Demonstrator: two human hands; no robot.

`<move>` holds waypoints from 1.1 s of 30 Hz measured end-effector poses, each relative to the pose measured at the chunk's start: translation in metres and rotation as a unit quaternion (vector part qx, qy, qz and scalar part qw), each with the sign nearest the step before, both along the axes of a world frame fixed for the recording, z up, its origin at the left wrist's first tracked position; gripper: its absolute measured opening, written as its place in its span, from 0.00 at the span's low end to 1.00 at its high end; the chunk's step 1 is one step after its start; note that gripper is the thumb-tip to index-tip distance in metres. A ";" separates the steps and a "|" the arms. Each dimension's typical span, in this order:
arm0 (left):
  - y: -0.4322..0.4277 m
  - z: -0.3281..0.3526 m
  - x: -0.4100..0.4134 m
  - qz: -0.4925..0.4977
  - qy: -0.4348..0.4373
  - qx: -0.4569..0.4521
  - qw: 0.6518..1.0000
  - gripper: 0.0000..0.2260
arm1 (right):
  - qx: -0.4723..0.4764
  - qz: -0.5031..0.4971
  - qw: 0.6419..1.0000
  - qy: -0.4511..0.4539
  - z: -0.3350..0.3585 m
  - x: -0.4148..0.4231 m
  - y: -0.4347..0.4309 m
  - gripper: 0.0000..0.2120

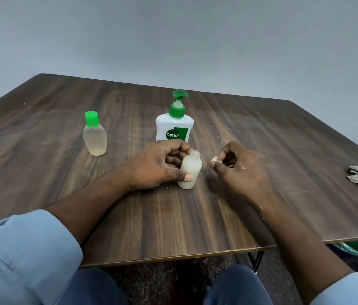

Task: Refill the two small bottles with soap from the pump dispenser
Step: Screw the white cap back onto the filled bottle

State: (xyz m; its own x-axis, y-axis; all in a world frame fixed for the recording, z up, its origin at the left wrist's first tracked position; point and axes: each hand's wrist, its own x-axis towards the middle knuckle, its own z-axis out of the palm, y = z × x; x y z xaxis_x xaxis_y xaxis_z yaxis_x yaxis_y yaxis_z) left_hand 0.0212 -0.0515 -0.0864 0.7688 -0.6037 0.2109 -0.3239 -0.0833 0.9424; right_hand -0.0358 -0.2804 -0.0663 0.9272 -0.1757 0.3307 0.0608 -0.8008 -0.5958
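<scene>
A: Soap is showing milky white inside the open bottle (189,170), reaching up to its shoulder below the bare threaded neck. How is the other bottle (94,134) looking?
B: It is standing clear and green-capped, well to the left.
A: What is hiding?
B: The left hand (160,166) is covering the base of the dispenser (174,122), and the cap (214,159) is only partly peeking from the right hand (237,168).
A: Where is the open bottle sitting?
B: On the table (151,216), with the left hand gripping it; the right hand is pinching the cap just beside its neck.
</scene>
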 end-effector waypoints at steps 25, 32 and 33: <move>-0.002 -0.001 -0.006 0.051 -0.182 0.099 0.977 0.20 | -0.094 0.162 0.982 -0.017 0.055 -0.021 0.029 0.10; -0.002 -0.002 -0.003 0.057 -0.182 0.101 0.976 0.17 | -0.196 0.189 0.962 -0.005 0.074 -0.011 0.036 0.11; -0.001 -0.003 -0.003 0.055 -0.184 0.104 0.976 0.17 | -0.215 0.196 0.957 0.002 0.078 -0.011 0.036 0.10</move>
State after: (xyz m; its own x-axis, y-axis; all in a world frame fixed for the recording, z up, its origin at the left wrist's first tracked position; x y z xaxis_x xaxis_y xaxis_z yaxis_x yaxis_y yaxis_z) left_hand 0.0181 -0.0526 -0.0891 0.7272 -0.5802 0.3667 -0.6153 -0.3141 0.7231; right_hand -0.0467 -0.2441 0.0114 0.8950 0.3377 0.2913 0.4056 -0.8880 -0.2167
